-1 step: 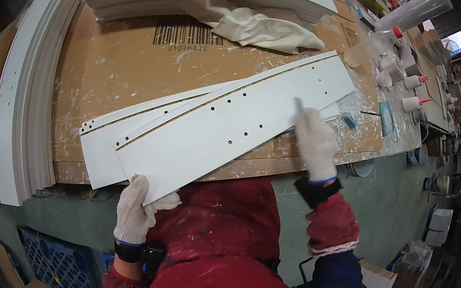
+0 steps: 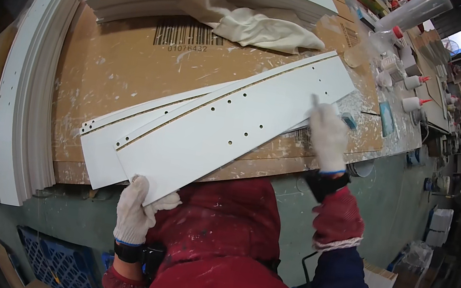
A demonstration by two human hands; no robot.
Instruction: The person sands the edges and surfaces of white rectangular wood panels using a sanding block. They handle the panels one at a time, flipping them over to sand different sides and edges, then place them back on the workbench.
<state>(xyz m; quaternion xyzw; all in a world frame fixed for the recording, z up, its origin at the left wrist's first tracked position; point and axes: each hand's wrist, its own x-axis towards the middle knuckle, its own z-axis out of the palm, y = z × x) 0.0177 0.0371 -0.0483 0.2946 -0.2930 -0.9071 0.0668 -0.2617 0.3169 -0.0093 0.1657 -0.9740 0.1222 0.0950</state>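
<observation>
A long white panel (image 2: pixel 182 149) with a narrow groove and several drilled holes lies slantwise over other white panels (image 2: pixel 102 155) at the table's near edge. My left hand (image 2: pixel 135 213), in a white knitted glove, grips its near left corner with the thumb on top; the other fingers are partly hidden. Beside the panel's right long edge, my gloved right hand (image 2: pixel 329 136) is closed around a small thin grey tool (image 2: pixel 315 101). The tool's tip is blurred over or near the panel, and I cannot tell whether it touches.
A cardboard sheet (image 2: pixel 106 60) spotted with white covers the table. White panels are stacked at the left (image 2: pixel 27 90) and back (image 2: pixel 144 6), with a crumpled cloth (image 2: pixel 260 28) by the back stack. Red-tipped glue bottles (image 2: pixel 412 104) and a blue block (image 2: pixel 349 121) are at right.
My right hand has moved a short way right and slightly nearer to me with the small tool. My left hand and the panel have stayed in place.
</observation>
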